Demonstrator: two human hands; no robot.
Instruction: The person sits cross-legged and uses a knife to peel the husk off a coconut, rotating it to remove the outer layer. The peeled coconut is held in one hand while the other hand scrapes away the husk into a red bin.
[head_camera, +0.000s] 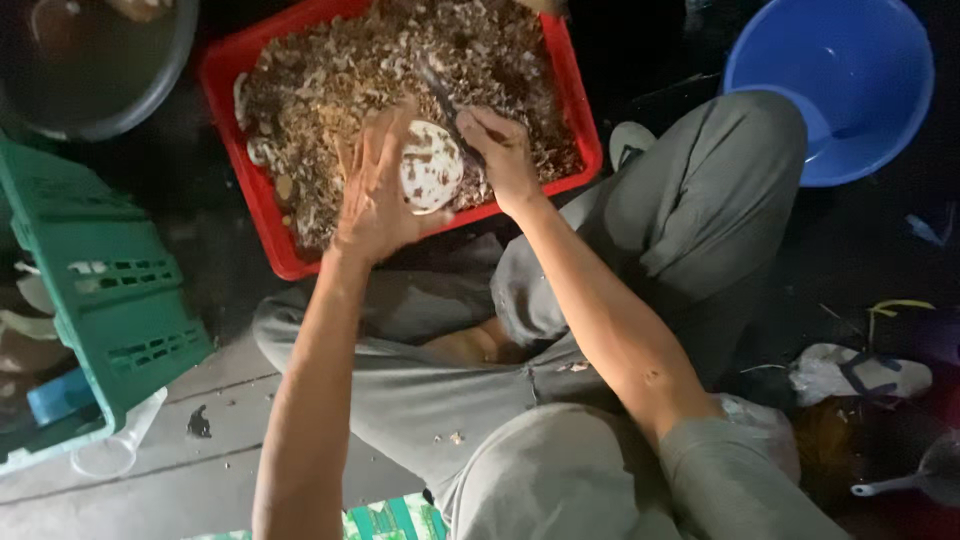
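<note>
Green plastic crate (110, 290) at near left, contents hidden. Further out, red tray (250, 180) heaped with brown and pale shavings (340, 80). Left hand (375, 190) over tray, fingers spread, palm cupping a round white piece (432, 167). Right hand (505, 150) clenched on a dark blade (440, 95), touching that piece. Blue basin (840, 80) far right, looks empty; dark round bowl (90, 60) far left.

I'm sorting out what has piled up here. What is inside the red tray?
The red tray is heaped with brown and pale shavings. Above it, the left hand holds a round white piece; the right hand grips a dark tool. The tray's floor is covered.
</note>
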